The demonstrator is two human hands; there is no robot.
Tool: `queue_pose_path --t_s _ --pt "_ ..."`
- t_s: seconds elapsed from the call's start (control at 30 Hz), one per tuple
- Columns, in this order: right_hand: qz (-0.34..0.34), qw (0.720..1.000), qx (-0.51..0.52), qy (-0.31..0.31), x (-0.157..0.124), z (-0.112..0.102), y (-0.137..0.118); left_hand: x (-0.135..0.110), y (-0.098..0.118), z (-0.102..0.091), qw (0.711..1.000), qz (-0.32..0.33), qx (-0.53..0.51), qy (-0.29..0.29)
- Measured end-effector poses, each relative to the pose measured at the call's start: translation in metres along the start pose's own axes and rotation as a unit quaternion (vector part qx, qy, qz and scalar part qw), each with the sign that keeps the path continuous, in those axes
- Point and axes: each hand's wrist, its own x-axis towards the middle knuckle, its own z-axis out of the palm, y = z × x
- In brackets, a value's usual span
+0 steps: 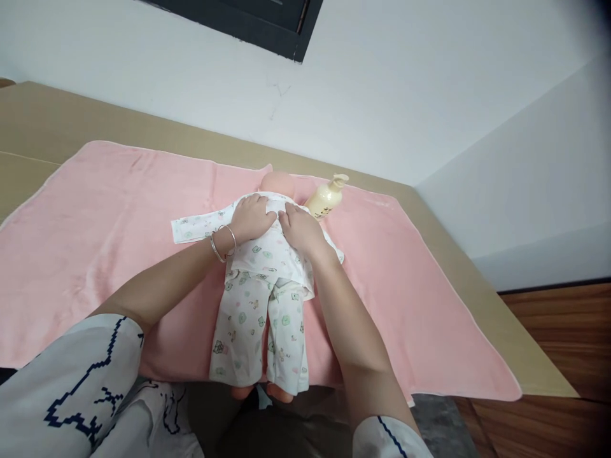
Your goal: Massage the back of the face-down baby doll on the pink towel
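A baby doll in white printed pyjamas lies on a pink towel, head away from me, feet at the near table edge. My left hand, with two silver bangles on the wrist, rests on the doll's upper chest, fingers curled over the garment's collar. My right hand lies beside it on the chest, fingers pressed on the same cloth near the neck. One empty pyjama sleeve stretches out to the left.
A cream pump bottle lies on the towel just right of the doll's head, close to my right hand. The towel covers a tan table set against a white wall. Wooden floor shows to the right.
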Motion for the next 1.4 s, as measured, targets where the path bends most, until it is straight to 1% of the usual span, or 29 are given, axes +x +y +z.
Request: queue_pose_path --t_s 0.07,0.13,0.2,0.27,0.37,0.47,0.53,0.6,0.67,0.73,0.83,0.93,1.0,1.07,1.17,1.27,1.33,1.4 --pt "-0.012 1.0 0.011 0.001 -0.005 0.001 -0.004 -0.003 0.001 0.0 1.0 0.01 0.017 0.014" --pt "-0.005 1.0 0.024 -0.004 -0.007 0.001 -0.006 -0.009 0.005 0.002 0.998 0.021 0.038 0.043" --pt "-0.004 0.999 0.052 0.001 -0.006 0.004 -0.004 -0.017 0.011 0.004 0.996 0.026 0.056 0.069" --pt "-0.014 0.996 0.09 0.016 -0.001 0.01 0.004 -0.026 0.017 0.005 0.993 0.041 0.066 0.086" --pt "-0.026 0.989 0.14 0.037 0.009 0.022 0.018 -0.034 0.023 0.008 0.992 0.065 0.055 0.094" --pt "-0.019 0.988 0.146 0.046 0.012 0.028 0.02 -0.033 0.02 0.009 0.994 0.051 0.039 0.084" --pt "-0.012 0.992 0.117 0.049 0.008 0.023 0.012 -0.029 0.015 0.01 0.996 0.032 0.034 0.074" --pt "-0.002 0.996 0.078 0.043 0.0 0.013 -0.001 -0.024 0.011 0.009 0.997 0.018 0.031 0.069" --pt "0.01 0.999 0.044 0.027 -0.009 0.001 -0.012 -0.022 0.008 0.009 0.997 0.017 0.032 0.072" --pt "0.019 0.999 0.023 0.014 -0.014 -0.006 -0.018 -0.022 0.008 0.009 0.995 0.023 0.037 0.085" --pt "0.016 0.999 0.042 0.017 -0.011 -0.004 -0.011 -0.025 0.011 0.01 0.992 0.058 0.045 0.101" --pt "-0.004 0.995 0.09 0.035 0.001 0.01 0.005 -0.029 0.014 0.012 0.988 0.109 0.043 0.1" --pt "-0.01 0.994 0.1 0.039 0.007 0.018 0.011 -0.03 0.015 0.012 0.987 0.11 0.037 0.108" --pt "-0.005 0.996 0.08 0.039 0.007 0.02 0.009 -0.029 0.013 0.011 0.989 0.086 0.035 0.115" --pt "0.015 0.999 0.022 0.034 -0.004 0.008 -0.008 -0.023 0.008 0.007 0.993 0.057 0.036 0.096" --pt "0.055 0.998 -0.012 0.006 -0.018 -0.009 -0.026 -0.017 0.002 0.004 0.996 0.052 0.029 0.063" --pt "0.074 0.997 -0.014 -0.011 -0.022 -0.015 -0.03 -0.016 0.002 0.003 0.996 0.054 0.034 0.056" --pt "0.074 0.997 0.002 -0.013 -0.02 -0.014 -0.024 -0.019 0.006 0.003 0.995 0.056 0.051 0.062"
